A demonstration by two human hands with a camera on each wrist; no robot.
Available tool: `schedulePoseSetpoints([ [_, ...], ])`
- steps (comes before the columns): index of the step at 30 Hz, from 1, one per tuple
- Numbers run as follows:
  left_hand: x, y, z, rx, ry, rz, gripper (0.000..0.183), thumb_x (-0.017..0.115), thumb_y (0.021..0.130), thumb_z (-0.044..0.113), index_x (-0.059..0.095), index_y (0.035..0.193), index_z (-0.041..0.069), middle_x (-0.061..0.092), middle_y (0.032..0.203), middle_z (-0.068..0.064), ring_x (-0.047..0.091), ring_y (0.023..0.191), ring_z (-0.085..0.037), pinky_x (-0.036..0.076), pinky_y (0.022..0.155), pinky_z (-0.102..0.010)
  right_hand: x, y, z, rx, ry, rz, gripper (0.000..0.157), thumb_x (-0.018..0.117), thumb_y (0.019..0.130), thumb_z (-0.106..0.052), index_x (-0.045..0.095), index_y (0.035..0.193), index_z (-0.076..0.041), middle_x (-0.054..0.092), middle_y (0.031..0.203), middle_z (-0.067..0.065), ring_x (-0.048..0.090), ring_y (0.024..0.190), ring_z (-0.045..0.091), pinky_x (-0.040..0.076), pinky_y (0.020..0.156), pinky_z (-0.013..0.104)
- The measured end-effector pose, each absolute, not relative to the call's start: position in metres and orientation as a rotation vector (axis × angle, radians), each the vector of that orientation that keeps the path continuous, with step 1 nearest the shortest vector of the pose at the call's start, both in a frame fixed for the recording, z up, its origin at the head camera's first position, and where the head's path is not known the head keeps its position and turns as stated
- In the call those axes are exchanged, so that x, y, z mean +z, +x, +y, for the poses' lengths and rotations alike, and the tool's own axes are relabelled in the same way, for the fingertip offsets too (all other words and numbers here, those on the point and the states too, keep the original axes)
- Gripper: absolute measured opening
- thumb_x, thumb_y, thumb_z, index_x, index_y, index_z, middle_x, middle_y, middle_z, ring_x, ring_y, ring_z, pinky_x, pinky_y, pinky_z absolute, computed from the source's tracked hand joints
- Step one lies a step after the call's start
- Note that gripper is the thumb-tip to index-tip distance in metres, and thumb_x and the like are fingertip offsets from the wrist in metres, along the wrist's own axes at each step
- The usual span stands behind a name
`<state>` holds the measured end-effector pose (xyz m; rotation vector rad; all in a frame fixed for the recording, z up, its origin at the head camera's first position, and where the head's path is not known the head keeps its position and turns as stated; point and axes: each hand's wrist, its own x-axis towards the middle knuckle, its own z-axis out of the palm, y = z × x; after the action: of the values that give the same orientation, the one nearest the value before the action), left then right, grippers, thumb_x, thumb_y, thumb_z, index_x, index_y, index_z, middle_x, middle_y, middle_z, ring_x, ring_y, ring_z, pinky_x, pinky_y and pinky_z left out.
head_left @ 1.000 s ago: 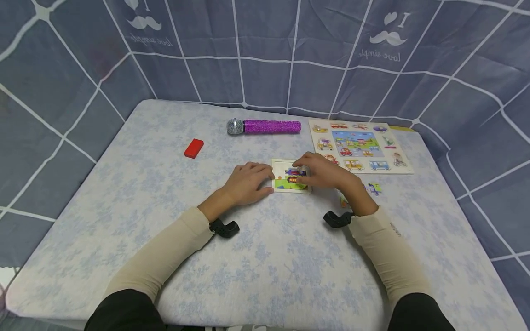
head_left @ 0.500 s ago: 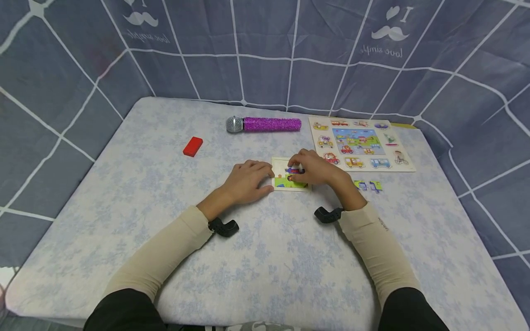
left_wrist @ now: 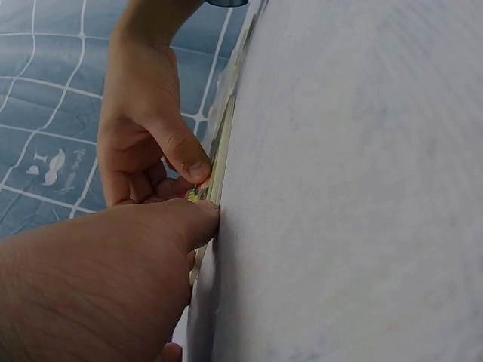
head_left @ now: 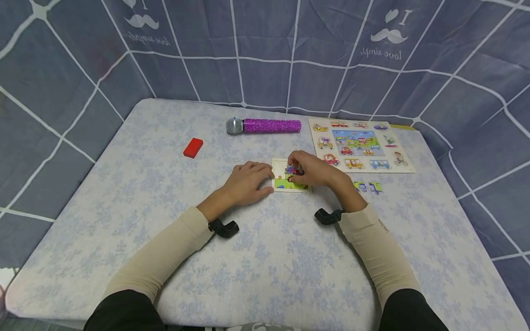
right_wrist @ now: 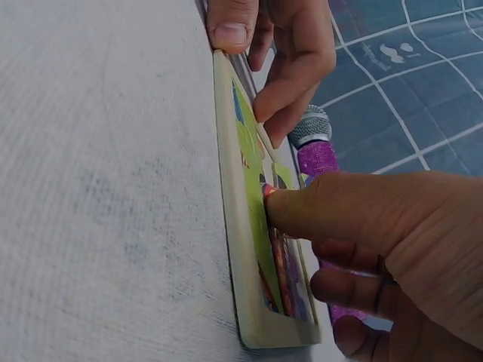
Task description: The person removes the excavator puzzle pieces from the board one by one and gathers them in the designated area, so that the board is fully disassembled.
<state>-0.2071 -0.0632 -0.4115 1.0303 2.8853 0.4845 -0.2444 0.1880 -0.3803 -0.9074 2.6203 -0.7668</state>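
Observation:
A small jigsaw tray [head_left: 279,161] with a pale rim lies flat on the table, partly filled with a green and colourful picture. At its left edge my left hand [head_left: 247,185] grips the rim; the right wrist view shows the thumb on the near corner and curled fingers across the frame. My right hand [head_left: 313,171] is over the tray's right part. Its thumb and forefinger pinch a jigsaw piece [right_wrist: 269,190], mostly hidden, with a reddish bit showing beneath the thumb. Two loose jigsaw pieces [head_left: 368,186] lie right of the right wrist.
A larger picture puzzle board [head_left: 403,161] with vehicles lies at the back right. Behind the small tray is a purple glitter microphone [head_left: 271,125]. A red block [head_left: 193,148] sits back left. Grey-blue checked cloth [head_left: 265,78] hangs behind the table.
My right hand has moved slightly left over the tray, and its fingers have drawn in around the piece. The left hand keeps its place at the tray's edge.

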Motion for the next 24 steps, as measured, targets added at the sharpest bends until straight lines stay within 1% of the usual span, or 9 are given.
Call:
schedulePoseSetpoints([
  [5,-0.413,-0.208,-0.063,0.474,1.026,2.886,0.039,0.058,0.101,0.048,0.061,0.13,0.023,0.048,0.15,0.0,0.042,0.135,-0.028,0.036,0.101,-0.058,-0.375,-0.243,0.191,-0.771,-0.962,2.628,0.025,0.069,0.094,0.0,0.059,0.117,0.0,0.059,0.104,0.012,0.055,0.085,0.025,0.047,0.076,0.04],
  [9,-0.412,-0.208,-0.063,0.463,1.028,2.893,0.039,0.058,0.101,0.048,0.061,0.131,0.023,0.048,0.151,0.0,0.042,0.136,-0.028,0.035,0.101,-0.058,-0.374,-0.243,0.192,-0.772,-0.982,2.653,0.023,0.063,0.094,0.004,0.062,0.117,0.0,0.06,0.102,0.01,0.055,0.08,0.022,0.047,0.072,0.038],
  [17,-0.412,-0.208,-0.064,0.47,1.027,2.898,0.037,0.059,0.101,0.047,0.061,0.13,0.022,0.049,0.15,0.0,0.043,0.134,-0.028,0.036,0.1,-0.058,-0.372,-0.244,0.19,-0.678,-1.01,2.734,0.02,0.065,0.093,0.001,0.065,0.112,-0.002,0.063,0.097,0.007,0.053,0.073,0.02,0.046,0.067,0.036],
  [21,-0.413,-0.208,-0.065,0.477,1.027,2.903,0.037,0.059,0.101,0.047,0.061,0.129,0.023,0.049,0.15,0.0,0.044,0.134,-0.028,0.036,0.101,-0.058,-0.368,-0.244,0.193,-0.695,-1.044,2.801,0.022,0.066,0.093,-0.003,0.065,0.115,-0.003,0.063,0.099,0.007,0.052,0.075,0.02,0.044,0.066,0.037],
  [24,-0.414,-0.208,-0.065,0.488,1.037,2.893,0.037,0.059,0.101,0.046,0.061,0.129,0.023,0.049,0.15,0.0,0.043,0.135,-0.029,0.036,0.101,-0.059,-0.361,-0.241,0.201,-0.8,-1.081,2.857,0.02,0.066,0.092,-0.002,0.064,0.112,-0.003,0.064,0.098,0.007,0.052,0.076,0.022,0.043,0.067,0.038],
])
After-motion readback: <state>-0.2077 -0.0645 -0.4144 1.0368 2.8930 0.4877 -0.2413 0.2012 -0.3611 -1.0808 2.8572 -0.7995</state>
